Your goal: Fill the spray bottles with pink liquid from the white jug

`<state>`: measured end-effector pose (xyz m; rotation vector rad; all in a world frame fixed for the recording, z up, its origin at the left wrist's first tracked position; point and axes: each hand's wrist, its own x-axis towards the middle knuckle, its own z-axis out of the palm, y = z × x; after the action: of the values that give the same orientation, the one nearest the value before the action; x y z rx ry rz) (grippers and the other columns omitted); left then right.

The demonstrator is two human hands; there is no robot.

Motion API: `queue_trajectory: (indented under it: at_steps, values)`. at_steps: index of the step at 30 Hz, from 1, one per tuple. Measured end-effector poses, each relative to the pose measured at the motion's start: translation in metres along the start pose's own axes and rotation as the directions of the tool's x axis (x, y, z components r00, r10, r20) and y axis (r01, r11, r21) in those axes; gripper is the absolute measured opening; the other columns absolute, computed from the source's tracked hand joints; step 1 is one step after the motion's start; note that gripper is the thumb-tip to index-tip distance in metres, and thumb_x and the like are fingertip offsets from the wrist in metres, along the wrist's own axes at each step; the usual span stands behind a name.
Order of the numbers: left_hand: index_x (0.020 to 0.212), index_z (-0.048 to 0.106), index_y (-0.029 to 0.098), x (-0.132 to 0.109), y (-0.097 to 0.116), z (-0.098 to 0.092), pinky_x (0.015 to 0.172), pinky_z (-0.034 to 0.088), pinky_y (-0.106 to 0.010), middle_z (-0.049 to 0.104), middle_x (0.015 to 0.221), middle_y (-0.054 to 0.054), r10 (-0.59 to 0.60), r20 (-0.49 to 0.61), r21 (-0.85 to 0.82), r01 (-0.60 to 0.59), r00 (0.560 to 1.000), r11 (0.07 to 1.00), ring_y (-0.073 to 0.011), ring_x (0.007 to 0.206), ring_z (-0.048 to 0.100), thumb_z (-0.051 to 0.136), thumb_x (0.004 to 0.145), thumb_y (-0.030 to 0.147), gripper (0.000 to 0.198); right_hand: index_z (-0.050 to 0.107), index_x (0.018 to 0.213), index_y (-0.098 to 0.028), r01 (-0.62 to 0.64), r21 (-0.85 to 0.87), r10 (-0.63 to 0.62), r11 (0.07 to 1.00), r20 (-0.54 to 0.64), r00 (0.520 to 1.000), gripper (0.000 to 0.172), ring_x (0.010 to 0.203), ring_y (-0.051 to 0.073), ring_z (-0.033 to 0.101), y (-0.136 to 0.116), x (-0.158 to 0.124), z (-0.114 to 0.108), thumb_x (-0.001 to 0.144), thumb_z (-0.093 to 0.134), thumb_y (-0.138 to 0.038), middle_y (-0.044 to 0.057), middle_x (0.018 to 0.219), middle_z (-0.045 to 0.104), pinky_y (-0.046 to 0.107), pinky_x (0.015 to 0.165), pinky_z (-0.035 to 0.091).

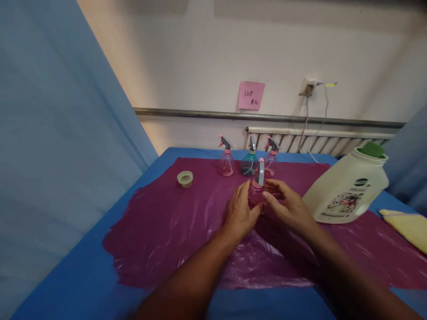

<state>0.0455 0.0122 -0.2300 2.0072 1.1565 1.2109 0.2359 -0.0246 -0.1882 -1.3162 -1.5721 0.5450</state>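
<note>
A clear spray bottle [256, 194] with a pink collar and a grey trigger head stands upright between my two hands. My left hand [240, 209] is curled round its left side, the thumb across the lower front. On the other side my right hand [287, 205] has its fingers apart, its thumb tip close to the bottle; whether it touches I cannot tell. Just behind stand a second pink-collared spray bottle [227, 163], a teal spray bottle [248, 164] and a third pink-collared spray bottle [271, 161], partly hidden by the one at my hands.
Purple plastic sheeting [167, 231] covers much of the blue table [80, 266]. A small round tub [185, 178] sits at left. To the right are a large cream jug [347, 191] with a green top and a yellow cloth [408, 226]. Blue curtains [60, 133] hang beside the table.
</note>
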Motion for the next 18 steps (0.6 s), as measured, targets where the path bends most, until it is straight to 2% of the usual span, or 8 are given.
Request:
queue_trajectory:
  at_steps: [5,8,10,14,18]
  values:
    - [0.169,0.053,0.027,-0.002,-0.005,0.0,0.134,0.051,-0.062,0.066,0.168,-0.016,-0.023,0.001,-0.039,0.023,1.0,0.999,-0.0389,0.158,0.063,0.092,0.095,0.029,0.084,0.077,0.132,-0.028,0.024,-0.139,-0.015,0.99,0.064,0.998,0.047,0.114,0.033,0.084,-0.023,0.026,-0.018,0.099,0.079,-0.061,0.011,0.128,0.087,0.052,0.1,0.066]
    - [0.167,0.055,0.028,-0.003,-0.004,-0.002,0.133,0.052,-0.06,0.067,0.165,-0.015,0.005,0.011,-0.053,-0.004,1.0,0.999,-0.0371,0.156,0.064,0.092,0.096,0.028,0.08,0.078,0.121,-0.027,-0.01,-0.173,0.026,0.985,0.091,0.996,0.046,0.108,0.033,0.083,-0.031,0.039,-0.01,0.093,0.081,-0.064,0.01,0.119,0.087,0.051,0.095,0.064]
    - [0.163,0.057,0.029,-0.004,-0.002,-0.005,0.13,0.054,-0.058,0.068,0.162,-0.013,0.019,0.012,-0.045,-0.018,1.0,0.999,-0.0358,0.152,0.066,0.091,0.097,0.028,0.074,0.077,0.112,-0.026,-0.051,-0.183,0.062,0.982,0.056,0.997,0.046,0.1,0.033,0.082,-0.031,0.043,0.001,0.09,0.082,-0.066,0.009,0.109,0.087,0.051,0.091,0.063]
    - [0.157,0.062,0.03,-0.005,0.005,-0.007,0.122,0.061,-0.051,0.069,0.151,-0.01,-0.003,0.021,-0.015,0.004,1.0,1.0,-0.0327,0.14,0.072,0.089,0.099,0.035,0.064,0.075,0.106,-0.025,-0.141,-0.047,0.137,0.989,-0.088,0.987,0.054,0.092,0.032,0.082,-0.02,0.038,0.022,0.084,0.087,-0.073,0.01,0.104,0.086,0.048,0.087,0.063]
    - [0.158,0.061,0.031,-0.003,0.008,-0.006,0.123,0.06,-0.052,0.069,0.15,-0.01,-0.017,0.002,0.009,0.017,1.0,1.0,-0.0332,0.139,0.072,0.088,0.099,0.036,0.065,0.076,0.106,-0.024,-0.18,0.146,0.205,0.973,-0.182,0.962,0.061,0.089,0.031,0.082,-0.01,0.031,0.033,0.077,0.096,-0.074,0.011,0.105,0.087,0.046,0.083,0.065]
